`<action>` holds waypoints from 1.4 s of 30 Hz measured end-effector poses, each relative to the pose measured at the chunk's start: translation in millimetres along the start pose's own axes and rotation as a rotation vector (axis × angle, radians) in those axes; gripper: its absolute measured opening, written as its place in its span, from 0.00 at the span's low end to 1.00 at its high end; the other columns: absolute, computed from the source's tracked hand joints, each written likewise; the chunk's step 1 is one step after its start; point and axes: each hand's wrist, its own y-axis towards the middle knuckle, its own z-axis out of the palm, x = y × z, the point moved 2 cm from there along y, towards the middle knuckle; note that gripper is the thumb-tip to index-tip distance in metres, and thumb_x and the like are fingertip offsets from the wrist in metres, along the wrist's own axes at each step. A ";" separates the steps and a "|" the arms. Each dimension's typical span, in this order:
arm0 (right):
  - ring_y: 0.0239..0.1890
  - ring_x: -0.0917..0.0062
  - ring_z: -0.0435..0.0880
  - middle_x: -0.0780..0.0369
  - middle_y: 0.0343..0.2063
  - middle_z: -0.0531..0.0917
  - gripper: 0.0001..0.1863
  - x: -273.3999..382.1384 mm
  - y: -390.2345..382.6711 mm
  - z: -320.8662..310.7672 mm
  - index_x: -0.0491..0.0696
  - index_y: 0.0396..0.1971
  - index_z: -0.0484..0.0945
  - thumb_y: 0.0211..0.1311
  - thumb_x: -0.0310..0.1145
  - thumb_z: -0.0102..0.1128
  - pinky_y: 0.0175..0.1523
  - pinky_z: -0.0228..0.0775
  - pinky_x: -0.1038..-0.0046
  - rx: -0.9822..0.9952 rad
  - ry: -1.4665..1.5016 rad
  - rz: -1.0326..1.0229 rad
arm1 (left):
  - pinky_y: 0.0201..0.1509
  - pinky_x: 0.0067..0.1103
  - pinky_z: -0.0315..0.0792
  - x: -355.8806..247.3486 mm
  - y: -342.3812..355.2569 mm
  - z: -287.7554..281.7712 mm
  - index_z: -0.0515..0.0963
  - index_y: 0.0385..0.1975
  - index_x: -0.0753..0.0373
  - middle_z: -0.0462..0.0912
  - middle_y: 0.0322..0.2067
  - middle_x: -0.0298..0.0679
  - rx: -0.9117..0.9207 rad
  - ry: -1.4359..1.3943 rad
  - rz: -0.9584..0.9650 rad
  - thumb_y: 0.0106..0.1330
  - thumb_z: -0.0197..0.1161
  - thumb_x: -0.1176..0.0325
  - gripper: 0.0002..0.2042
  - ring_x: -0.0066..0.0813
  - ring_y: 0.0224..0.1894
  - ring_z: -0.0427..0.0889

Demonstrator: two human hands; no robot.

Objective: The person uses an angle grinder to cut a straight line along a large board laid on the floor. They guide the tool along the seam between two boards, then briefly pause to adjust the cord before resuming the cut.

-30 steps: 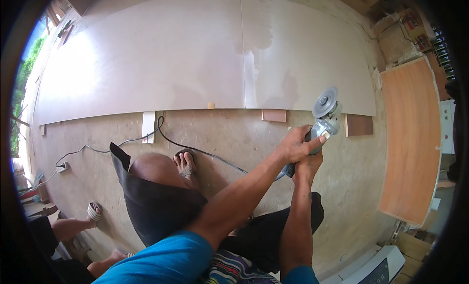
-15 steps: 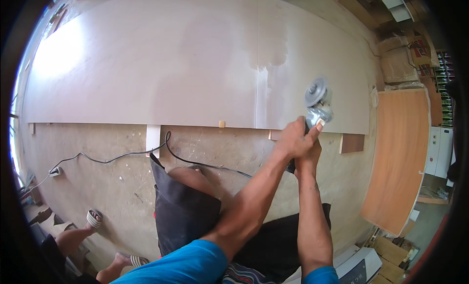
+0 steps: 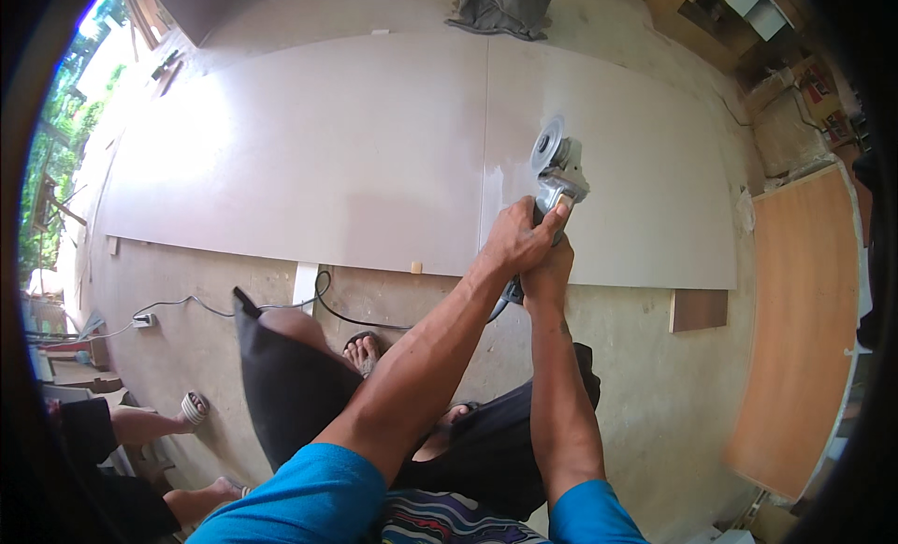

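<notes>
An angle grinder (image 3: 566, 170) with a grey metal head and a disc is raised over a large pale board (image 3: 309, 151), just right of its seam. My left hand (image 3: 527, 233) is closed round the grinder's body near the head, thumb along the top. My right hand (image 3: 546, 275) grips the handle just below and partly behind the left one. A black cord (image 3: 367, 321) runs from the tool's rear across the floor to a socket block (image 3: 144, 320).
Small blocks like the brown one (image 3: 698, 310) lie under the board's edge. An orange-brown wooden panel (image 3: 793, 338) is at right, boxes (image 3: 782, 123) behind it. Grey cloth (image 3: 496, 6) lies beyond the board. Another person's sandalled feet (image 3: 193, 408) are at lower left.
Both hands and the grinder have moved up and left in the picture, closer to the board's seam. The view has shifted too, showing the cloth beyond the board more fully.
</notes>
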 end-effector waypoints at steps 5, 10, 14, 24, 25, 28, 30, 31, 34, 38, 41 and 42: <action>0.38 0.65 0.92 0.53 0.36 0.90 0.27 -21.6 14.1 -0.4 0.39 0.47 0.82 0.64 0.50 0.73 0.43 0.81 0.62 0.049 -0.191 -0.035 | 0.52 0.39 0.79 16.0 11.2 9.4 0.83 0.44 0.79 0.88 0.39 0.62 0.011 0.020 -0.102 0.72 0.61 0.34 0.40 0.50 0.46 0.89; 0.40 0.56 0.93 0.50 0.35 0.91 0.27 -38.7 17.6 3.2 0.39 0.43 0.83 0.62 0.51 0.74 0.45 0.82 0.57 -0.043 -0.292 0.002 | 0.53 0.38 0.79 38.1 18.3 14.1 0.84 0.44 0.78 0.89 0.39 0.62 0.042 0.020 -0.195 0.69 0.63 0.32 0.41 0.48 0.47 0.89; 0.41 0.55 0.93 0.49 0.36 0.92 0.28 -51.2 14.6 -2.1 0.40 0.44 0.84 0.61 0.51 0.75 0.46 0.82 0.57 -0.098 -0.358 0.027 | 0.55 0.38 0.79 53.1 20.8 27.3 0.84 0.46 0.78 0.89 0.41 0.62 0.085 -0.028 -0.180 0.69 0.62 0.30 0.42 0.48 0.49 0.89; 0.43 0.50 0.93 0.45 0.39 0.90 0.33 -56.4 6.4 -52.9 0.38 0.47 0.80 0.57 0.53 0.77 0.47 0.83 0.55 -0.339 -0.552 0.124 | 0.65 0.36 0.74 76.5 20.1 100.2 0.78 0.61 0.75 0.86 0.53 0.61 0.398 -0.318 -0.128 0.75 0.54 0.28 0.45 0.49 0.59 0.84; 0.43 0.49 0.92 0.44 0.39 0.90 0.34 -57.3 3.3 -56.2 0.37 0.48 0.79 0.57 0.53 0.77 0.47 0.83 0.55 -0.350 -0.523 0.129 | 0.65 0.36 0.74 78.7 18.8 104.0 0.78 0.60 0.75 0.86 0.52 0.61 0.418 -0.337 -0.131 0.75 0.54 0.28 0.45 0.49 0.58 0.84; 0.45 0.47 0.92 0.43 0.41 0.89 0.36 -66.0 -2.9 -61.9 0.36 0.50 0.77 0.58 0.53 0.77 0.50 0.82 0.53 -0.327 -0.635 0.156 | 0.64 0.37 0.75 84.1 12.0 111.5 0.80 0.57 0.76 0.86 0.50 0.62 0.448 -0.330 -0.180 0.75 0.53 0.28 0.45 0.51 0.57 0.84; 0.45 0.49 0.92 0.45 0.41 0.90 0.34 -75.0 -9.4 -63.1 0.37 0.49 0.77 0.58 0.52 0.77 0.50 0.82 0.55 -0.335 -0.676 0.150 | 0.63 0.38 0.75 85.4 5.7 112.3 0.81 0.54 0.76 0.86 0.49 0.63 0.450 -0.230 -0.218 0.74 0.52 0.27 0.45 0.53 0.56 0.85; 0.44 0.52 0.93 0.47 0.40 0.90 0.32 -78.9 -12.6 -63.2 0.38 0.48 0.78 0.59 0.51 0.77 0.49 0.82 0.56 -0.347 -0.680 0.129 | 0.63 0.38 0.75 83.9 3.6 112.0 0.81 0.54 0.76 0.86 0.49 0.64 0.432 -0.204 -0.201 0.74 0.52 0.27 0.45 0.55 0.57 0.85; 0.46 0.49 0.91 0.45 0.41 0.89 0.33 -85.9 -16.4 -65.6 0.38 0.49 0.78 0.58 0.52 0.78 0.50 0.82 0.54 -0.368 -0.641 0.082 | 0.63 0.40 0.75 77.6 -2.4 111.4 0.83 0.53 0.75 0.87 0.49 0.64 0.396 -0.137 -0.244 0.72 0.52 0.26 0.46 0.60 0.57 0.85; 0.44 0.54 0.93 0.48 0.40 0.90 0.30 -82.0 -15.0 -71.1 0.40 0.46 0.81 0.57 0.50 0.80 0.48 0.82 0.58 -0.388 -0.634 0.027 | 0.64 0.42 0.75 69.2 -3.0 113.2 0.83 0.54 0.74 0.87 0.49 0.65 0.437 -0.129 -0.266 0.71 0.53 0.26 0.46 0.63 0.57 0.85; 0.45 0.48 0.92 0.47 0.40 0.90 0.34 -77.5 -12.4 -67.3 0.38 0.49 0.80 0.55 0.51 0.80 0.49 0.82 0.54 -0.347 -0.701 0.019 | 0.64 0.43 0.75 68.4 1.3 114.1 0.84 0.52 0.74 0.87 0.49 0.66 0.379 -0.119 -0.274 0.70 0.54 0.26 0.45 0.65 0.58 0.85; 0.44 0.52 0.92 0.48 0.40 0.90 0.33 -76.2 -11.4 -65.1 0.38 0.49 0.80 0.56 0.50 0.80 0.48 0.81 0.56 -0.325 -0.670 0.030 | 0.64 0.42 0.76 69.6 3.7 112.7 0.84 0.53 0.74 0.87 0.49 0.66 0.367 -0.102 -0.282 0.70 0.55 0.26 0.46 0.63 0.58 0.85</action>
